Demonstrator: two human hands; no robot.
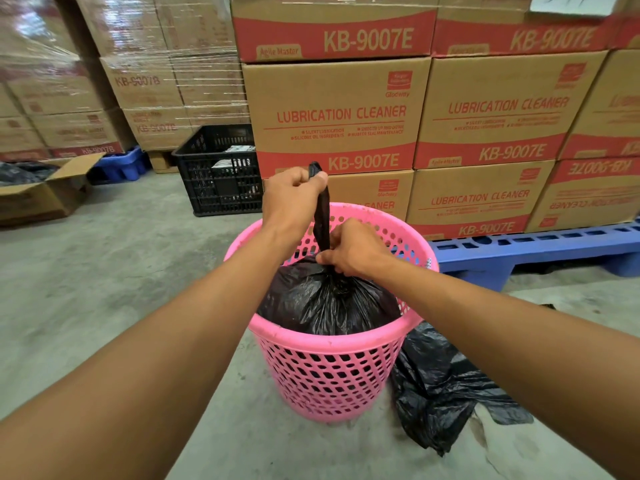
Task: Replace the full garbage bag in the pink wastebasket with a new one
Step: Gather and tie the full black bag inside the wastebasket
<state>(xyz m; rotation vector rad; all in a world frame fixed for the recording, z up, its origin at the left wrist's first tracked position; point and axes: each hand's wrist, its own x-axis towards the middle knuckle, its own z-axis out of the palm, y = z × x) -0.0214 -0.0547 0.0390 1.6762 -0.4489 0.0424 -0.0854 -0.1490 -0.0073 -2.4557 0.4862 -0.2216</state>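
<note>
On the grey floor [104, 271] in front of the stacked boxes [339, 116], the pink wastebasket [329, 368] stands upright with the full black bag [329, 303] sitting inside it. The bag's neck [322, 220] is twisted into a thin rope that stands almost straight up. The left hand [294, 195] has its fingers curled tight round the top end, and the right hand [353, 249] pinches the bottom end, right where it meets the fat part. Another black bag [440, 386] lies crumpled on the floor just beside the basket's right side.
</note>
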